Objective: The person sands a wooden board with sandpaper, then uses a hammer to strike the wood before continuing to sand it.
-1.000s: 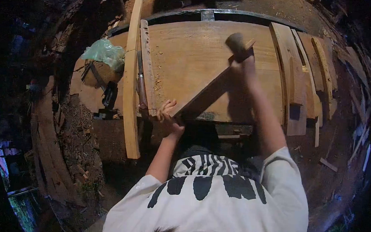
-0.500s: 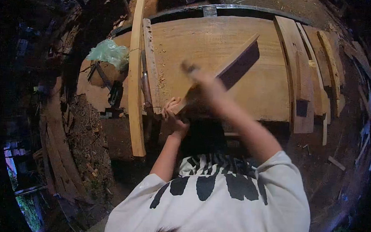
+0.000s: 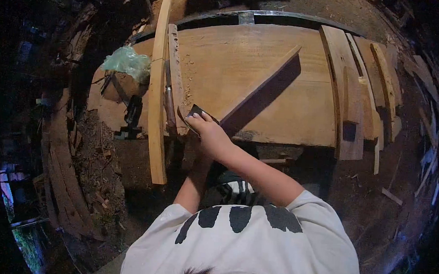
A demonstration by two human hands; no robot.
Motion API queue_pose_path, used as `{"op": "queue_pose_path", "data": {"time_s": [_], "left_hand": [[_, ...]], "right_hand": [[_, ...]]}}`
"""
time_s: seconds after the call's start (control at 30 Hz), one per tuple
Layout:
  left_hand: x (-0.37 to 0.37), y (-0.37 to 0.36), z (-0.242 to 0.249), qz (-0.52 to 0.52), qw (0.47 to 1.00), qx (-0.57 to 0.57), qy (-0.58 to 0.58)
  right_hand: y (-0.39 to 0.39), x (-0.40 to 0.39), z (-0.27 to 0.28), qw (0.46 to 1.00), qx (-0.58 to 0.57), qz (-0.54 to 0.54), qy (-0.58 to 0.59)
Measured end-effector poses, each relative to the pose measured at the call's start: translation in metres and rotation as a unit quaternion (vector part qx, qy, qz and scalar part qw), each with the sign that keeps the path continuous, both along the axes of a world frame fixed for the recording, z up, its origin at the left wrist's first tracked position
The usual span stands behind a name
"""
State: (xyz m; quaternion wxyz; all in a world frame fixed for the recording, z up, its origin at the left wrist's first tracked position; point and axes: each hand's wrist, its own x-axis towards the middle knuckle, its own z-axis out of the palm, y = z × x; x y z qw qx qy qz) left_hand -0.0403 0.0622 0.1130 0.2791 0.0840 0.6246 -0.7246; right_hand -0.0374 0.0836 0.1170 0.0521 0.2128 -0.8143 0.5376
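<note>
A long narrow wooden board (image 3: 262, 85) lies diagonally on the workbench, its lit narrow edge upward and a dark strip along its right side. My right hand (image 3: 213, 136) is closed at the board's near end, around a dark flat piece (image 3: 197, 111) that shows past the fingertips. What kind of piece it is, I cannot make out. My left hand (image 3: 201, 162) is under my right hand, in shadow, near the same end. Its fingers are hidden.
The wooden workbench top (image 3: 234, 53) carries wood shavings (image 3: 187, 76). At left are a long pale plank (image 3: 158, 99), a wooden-handled tool (image 3: 170, 104) and a green plastic bag (image 3: 126, 61). Several boards (image 3: 348, 94) lie at right.
My right hand has come down and left from above the middle of the board to its near end, now covering my left hand. The board looks nearly unmoved.
</note>
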Motion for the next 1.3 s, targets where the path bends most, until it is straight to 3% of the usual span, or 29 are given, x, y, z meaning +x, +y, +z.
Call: {"op": "queue_pose_path", "data": {"time_s": [0.03,0.07,0.1,0.13,0.17,0.2,0.23,0.27,0.3,0.33,0.37,0.4,0.47,0.5,0.53,0.57,0.6,0.63,0.67,0.7,0.9,0.93,1.0,1.03,1.1,1.17,1.23,1.27,1.3], "left_hand": [[0.004,-0.021,-0.026,-0.052,0.949,0.291,0.108],[0.01,-0.048,-0.057,-0.1,0.802,0.552,0.204],[0.016,-0.071,-0.083,-0.135,0.575,0.758,0.279],[0.021,-0.083,-0.094,-0.155,0.289,0.886,0.327],[0.019,-0.081,-0.082,-0.194,0.267,0.896,0.296],[0.019,-0.079,-0.075,-0.192,0.265,0.896,0.3],[0.021,-0.079,-0.071,-0.17,0.308,0.886,0.302],[0.022,-0.079,-0.07,-0.147,0.351,0.874,0.302],[0.022,-0.079,-0.073,-0.145,0.35,0.874,0.305],[0.019,-0.079,-0.077,-0.166,0.305,0.885,0.31],[0.018,-0.079,-0.081,-0.189,0.258,0.894,0.314],[0.019,-0.078,-0.079,-0.188,0.258,0.894,0.315],[0.019,-0.076,-0.071,-0.184,0.286,0.884,0.321],[0.017,-0.078,-0.073,-0.184,0.286,0.884,0.322],[0.017,-0.08,-0.078,-0.18,0.29,0.884,0.319],[0.018,-0.081,-0.081,-0.175,0.294,0.885,0.316],[0.018,-0.077,-0.072,-0.175,0.294,0.885,0.314],[0.018,-0.067,-0.055,0.0,0.23,0.929,0.291],[0.018,-0.061,-0.045,0.176,0.158,0.937,0.257],[0.018,-0.062,-0.049,0.176,0.159,0.938,0.253],[0.019,-0.078,-0.076,-0.186,0.344,0.867,0.31],[0.017,-0.079,-0.077,-0.185,0.341,0.867,0.311],[0.016,-0.078,-0.082,-0.203,0.248,0.894,0.315],[0.017,-0.08,-0.079,-0.201,0.246,0.894,0.316],[0.02,-0.083,-0.069,-0.179,0.381,0.859,0.29],[0.017,-0.08,-0.075,-0.211,0.337,0.868,0.299],[0.015,-0.081,-0.083,-0.242,0.294,0.872,0.307],[0.014,-0.083,-0.087,-0.233,0.287,0.88,0.299],[0.014,-0.085,-0.092,-0.225,0.281,0.887,0.291]], "right_hand": [[0.001,-0.003,-0.01,1.0,-0.001,0.011,-0.01],[0.006,-0.009,-0.022,1.0,-0.002,0.02,-0.021],[0.024,-0.02,-0.018,0.999,0.022,-0.002,-0.024],[0.05,-0.037,-0.012,0.998,0.046,-0.023,-0.028],[0.071,-0.063,-0.011,0.982,-0.139,-0.008,-0.125],[0.105,-0.091,-0.018,0.939,-0.165,-0.082,-0.291],[0.14,-0.111,-0.032,0.979,0.084,-0.142,-0.121],[0.162,-0.133,-0.013,0.962,0.146,-0.156,-0.171],[0.169,-0.139,0.02,0.943,0.031,-0.2,-0.264],[0.176,-0.144,0.016,0.924,-0.081,-0.251,-0.276],[0.178,-0.168,-0.02,0.935,-0.076,-0.303,-0.168],[0.176,-0.187,-0.054,0.932,-0.072,-0.352,-0.058],[0.143,-0.131,0.017,0.931,0.266,-0.221,-0.114],[0.121,-0.106,0.042,0.93,0.297,-0.181,-0.119],[0.102,-0.087,0.043,0.952,0.259,-0.132,-0.092],[0.078,-0.079,-0.006,0.99,0.102,-0.083,0.06],[0.056,-0.059,0.0,0.977,0.208,-0.025,0.043],[0.038,-0.037,-0.001,0.995,0.099,0.019,0.012],[0.012,-0.023,-0.016,0.973,-0.135,0.094,-0.162],[0.014,-0.008,0.006,0.994,-0.018,0.102,0.022],[0.095,-0.043,-0.01,0.956,0.191,0.026,0.221],[0.122,-0.06,-0.01,0.95,0.192,0.01,0.247],[0.17,-0.087,-0.009,0.911,0.287,-0.077,0.287],[0.19,-0.102,-0.008,0.916,0.306,-0.101,0.238],[0.208,-0.126,-0.011,0.918,0.327,-0.126,0.185],[0.211,-0.141,-0.027,0.868,0.389,-0.19,0.244],[0.176,-0.129,-0.038,0.864,0.408,-0.216,0.2],[0.15,-0.107,-0.024,0.935,0.314,-0.155,0.061],[0.127,-0.079,-0.002,0.969,0.236,-0.056,0.053]]}}
